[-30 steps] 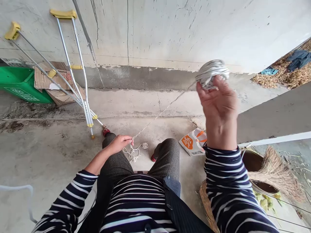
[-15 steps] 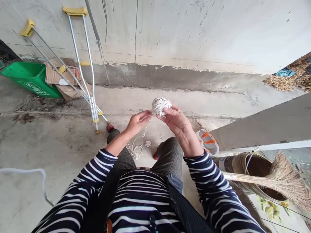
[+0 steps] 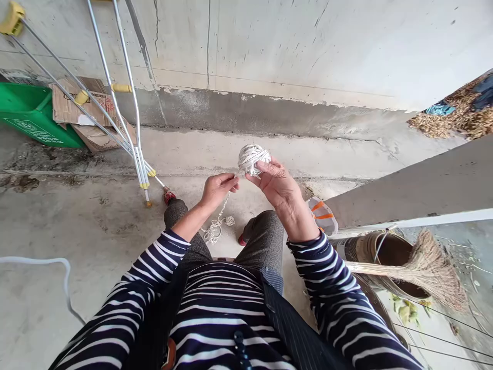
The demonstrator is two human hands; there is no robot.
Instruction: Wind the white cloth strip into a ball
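Observation:
A wound ball of white cord sits in my right hand, with the thumb on its near side and the fingers beneath. Close by on the left, my left hand pinches the cord with thumb and forefinger. From that pinch a thin strand of cord hangs down between my legs. It runs to a loose tangle of cord and a small bundle near the floor.
Two crutches lean on the wall beside a green bin and flattened cardboard. At right are a bucket, a straw broom and a bag with orange stripes. A white hose lies at left.
My left hand has shifted slightly left and down, its fingers closing into a pinch on the cord. The ball stays in my right hand. The view has moved a little.

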